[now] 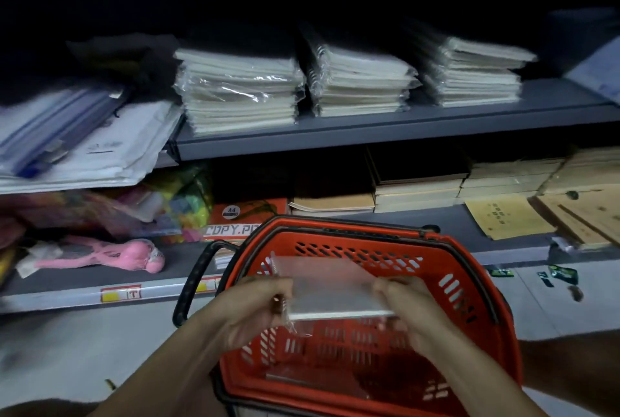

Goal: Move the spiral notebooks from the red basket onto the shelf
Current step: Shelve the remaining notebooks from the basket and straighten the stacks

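Observation:
A plastic-wrapped spiral notebook point(330, 286) hangs flat above the red basket point(469, 286), blurred by motion. My left hand point(250, 307) grips its left end by the spiral, and my right hand point(407, 304) grips its right end. The basket stands on the floor against the lowest shelf, and at least one more wrapped notebook point(312, 379) lies on its bottom. On the grey upper shelf point(385, 130) stand three stacks of wrapped notebooks point(240, 93), side by side.
White envelopes and blue folders point(77, 145) overhang the shelf at left. Below lie brown paper pads point(419, 188), an orange A4 copy paper pack point(246, 217), colourful items and a pink toy point(131, 254). Small scraps lie on the floor point(563, 275) at right.

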